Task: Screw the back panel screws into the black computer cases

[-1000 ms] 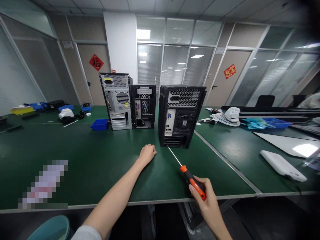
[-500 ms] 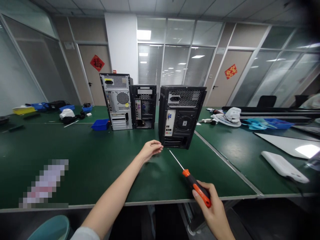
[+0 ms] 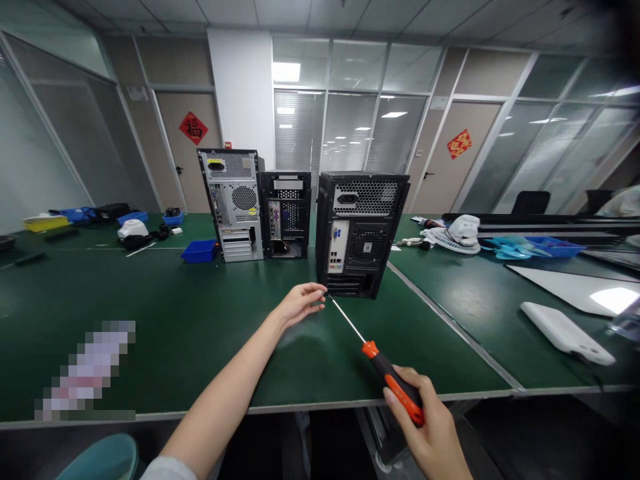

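Observation:
My right hand (image 3: 425, 417) grips a screwdriver (image 3: 395, 387) with an orange and black handle. Its long metal shaft points up and to the left, and the tip is close by the fingertips of my left hand (image 3: 303, 303). Those fingers are pinched together; whatever they hold is too small to make out. Both the pinch and the tip are at the lower left corner of a black computer case (image 3: 365, 237), which stands upright with its back panel toward me. Whether the tip touches the case cannot be told.
Behind, a silver-backed computer case (image 3: 237, 200) and a smaller black case (image 3: 287, 213) stand side by side, a blue tray (image 3: 200, 251) left of them. A white device (image 3: 567, 333) lies at right on the green table (image 3: 200, 340). A teal bin (image 3: 103, 460) is below the front edge.
The screwdriver tip has shifted slightly left, up to the fingertips of my left hand. My left hand has barely moved, and the view has shifted a little.

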`<state>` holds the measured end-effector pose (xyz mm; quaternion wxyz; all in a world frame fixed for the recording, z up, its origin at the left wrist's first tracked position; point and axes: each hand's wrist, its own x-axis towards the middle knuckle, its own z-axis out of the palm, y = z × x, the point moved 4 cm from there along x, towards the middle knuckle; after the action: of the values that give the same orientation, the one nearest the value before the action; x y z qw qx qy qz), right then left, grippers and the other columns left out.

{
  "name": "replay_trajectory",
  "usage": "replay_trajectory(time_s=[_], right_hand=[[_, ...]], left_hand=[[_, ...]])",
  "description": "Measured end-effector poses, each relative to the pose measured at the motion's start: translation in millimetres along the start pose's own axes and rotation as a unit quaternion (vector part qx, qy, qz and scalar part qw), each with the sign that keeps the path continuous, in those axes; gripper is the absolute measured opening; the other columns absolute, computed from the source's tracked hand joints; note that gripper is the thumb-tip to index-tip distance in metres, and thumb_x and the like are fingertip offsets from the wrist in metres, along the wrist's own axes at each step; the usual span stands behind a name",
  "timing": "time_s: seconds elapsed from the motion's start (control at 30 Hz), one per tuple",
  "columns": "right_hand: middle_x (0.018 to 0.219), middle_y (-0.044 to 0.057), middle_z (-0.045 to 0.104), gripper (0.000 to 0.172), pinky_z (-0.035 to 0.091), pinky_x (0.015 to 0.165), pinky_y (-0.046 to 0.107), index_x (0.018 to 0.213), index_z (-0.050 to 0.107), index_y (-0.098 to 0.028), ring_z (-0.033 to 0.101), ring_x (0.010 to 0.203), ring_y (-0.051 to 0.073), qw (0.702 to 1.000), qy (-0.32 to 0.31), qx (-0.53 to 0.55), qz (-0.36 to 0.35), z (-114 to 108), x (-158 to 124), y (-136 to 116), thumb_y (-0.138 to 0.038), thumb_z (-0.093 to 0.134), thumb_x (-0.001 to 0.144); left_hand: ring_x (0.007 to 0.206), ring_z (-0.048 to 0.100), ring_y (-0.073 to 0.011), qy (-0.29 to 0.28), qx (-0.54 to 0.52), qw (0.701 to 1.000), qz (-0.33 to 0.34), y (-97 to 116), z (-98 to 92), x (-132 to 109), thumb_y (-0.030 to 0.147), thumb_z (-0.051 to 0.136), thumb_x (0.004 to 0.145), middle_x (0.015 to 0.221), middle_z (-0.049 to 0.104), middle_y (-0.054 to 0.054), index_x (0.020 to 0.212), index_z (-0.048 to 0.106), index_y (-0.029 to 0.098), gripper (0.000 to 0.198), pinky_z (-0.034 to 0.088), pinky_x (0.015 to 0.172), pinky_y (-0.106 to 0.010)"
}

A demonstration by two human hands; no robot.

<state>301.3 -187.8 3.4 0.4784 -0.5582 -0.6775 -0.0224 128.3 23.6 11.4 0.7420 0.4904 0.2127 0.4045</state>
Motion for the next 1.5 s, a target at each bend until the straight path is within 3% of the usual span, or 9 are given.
replay_trajectory(time_s=[0.4, 0.53, 0.7, 0.87, 1.03, 1.2, 1.33, 1.5], right_hand=[[0.094, 0.006, 0.063, 0.023, 0.051, 0.075, 0.023, 0.105, 0.048, -0.021, 0.065, 0.088, 0.017, 0.999, -0.031, -0.002, -0.008, 4, -1, 3, -0.029, 0.049, 0.083], [0.094, 0.006, 0.064, 0.022, 0.052, 0.072, 0.023, 0.103, 0.049, -0.021, 0.066, 0.085, 0.016, 0.999, -0.041, -0.003, 0.019, 3, -1, 6, -0.031, 0.049, 0.084], [0.092, 0.007, 0.066, 0.019, 0.052, 0.072, 0.024, 0.097, 0.052, -0.021, 0.066, 0.085, 0.018, 0.999, -0.048, 0.007, -0.003, 0, 1, 5, -0.032, 0.051, 0.082], [0.084, 0.005, 0.066, 0.022, 0.052, 0.064, 0.020, 0.095, 0.050, -0.021, 0.066, 0.073, 0.014, 0.996, -0.058, 0.014, 0.061, -4, 2, 15, -0.037, 0.053, 0.080], [0.075, 0.002, 0.064, 0.028, 0.050, 0.055, 0.020, 0.091, 0.051, -0.020, 0.063, 0.062, 0.013, 0.995, -0.040, 0.011, 0.092, -5, 1, 24, -0.042, 0.059, 0.074], [0.075, 0.002, 0.064, 0.028, 0.048, 0.052, 0.020, 0.092, 0.053, -0.021, 0.063, 0.062, 0.014, 0.991, -0.062, 0.010, 0.121, -7, 4, 29, -0.042, 0.057, 0.075], [0.074, 0.002, 0.062, 0.030, 0.049, 0.056, 0.021, 0.090, 0.054, -0.021, 0.061, 0.063, 0.013, 0.990, -0.015, 0.032, 0.139, -21, 14, 30, -0.044, 0.060, 0.072], [0.092, 0.005, 0.063, 0.039, 0.050, 0.065, 0.025, 0.099, 0.057, -0.021, 0.060, 0.079, 0.016, 0.974, 0.103, 0.101, 0.173, -44, 41, 38, -0.044, 0.064, 0.067]], left_hand=[[0.070, 0.056, -0.0083, -0.015, 0.044, 0.999, -0.009, 1, 8.1, -1, 0.037, 0.080, 0.054, 0.072, 0.058, 0.000, 0.080, 0.063, 0.012, 0.040, 0.049, 0.071, -0.028], [0.067, 0.057, -0.0084, -0.011, 0.095, 0.995, 0.012, 2, 7.5, 1, 0.036, 0.080, 0.055, 0.074, 0.060, -0.001, 0.079, 0.065, 0.011, 0.038, 0.050, 0.070, -0.027], [0.066, 0.059, -0.0104, -0.033, 0.185, 0.981, 0.041, 9, 7.1, 0, 0.036, 0.076, 0.061, 0.073, 0.063, -0.003, 0.080, 0.068, 0.011, 0.032, 0.050, 0.069, -0.027], [0.065, 0.059, -0.0107, -0.058, 0.258, 0.961, 0.079, 21, 8.6, -4, 0.032, 0.074, 0.062, 0.073, 0.064, -0.003, 0.074, 0.070, 0.012, 0.023, 0.048, 0.067, -0.025], [0.067, 0.058, -0.0109, -0.074, 0.296, 0.949, 0.077, 20, 7.7, -2, 0.029, 0.072, 0.064, 0.076, 0.066, -0.004, 0.076, 0.071, 0.014, 0.019, 0.046, 0.067, -0.024], [0.071, 0.058, -0.0107, -0.091, 0.328, 0.938, 0.063, 23, 9.8, 2, 0.025, 0.069, 0.067, 0.080, 0.065, -0.003, 0.093, 0.069, 0.015, 0.028, 0.046, 0.073, -0.025], [0.074, 0.057, -0.0103, -0.070, 0.307, 0.945, 0.088, 42, 13.5, 8, 0.025, 0.069, 0.067, 0.086, 0.063, -0.004, 0.103, 0.064, 0.015, 0.038, 0.047, 0.073, -0.026], [0.074, 0.057, -0.0111, 0.042, 0.356, 0.921, 0.154, 80, 18.0, 20, 0.032, 0.061, 0.074, 0.079, 0.062, -0.003, 0.098, 0.064, 0.015, 0.030, 0.048, 0.068, -0.024]])
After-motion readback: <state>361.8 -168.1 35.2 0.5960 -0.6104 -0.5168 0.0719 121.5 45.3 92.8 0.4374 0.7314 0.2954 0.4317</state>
